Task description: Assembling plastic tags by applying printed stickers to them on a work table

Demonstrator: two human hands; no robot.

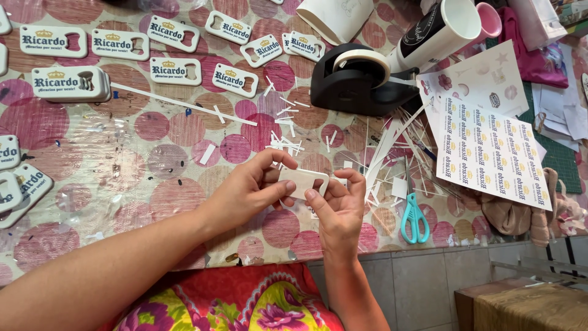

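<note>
While both hands meet near the table's front edge, the left hand point(248, 187) and right hand point(340, 205) pinch a blank white plaque point(304, 182) between thumbs and fingertips, each closed on one end. It looks light, stiff and smooth, likely slippery, so its edges beside the cutout seem the surest hold. Paper trimmings point(285, 132) lie just beyond it, teal scissors point(414, 217) to the right, and a black tape dispenser point(355, 76) toward the back edge of the dotted tablecloth point(122, 171).
</note>
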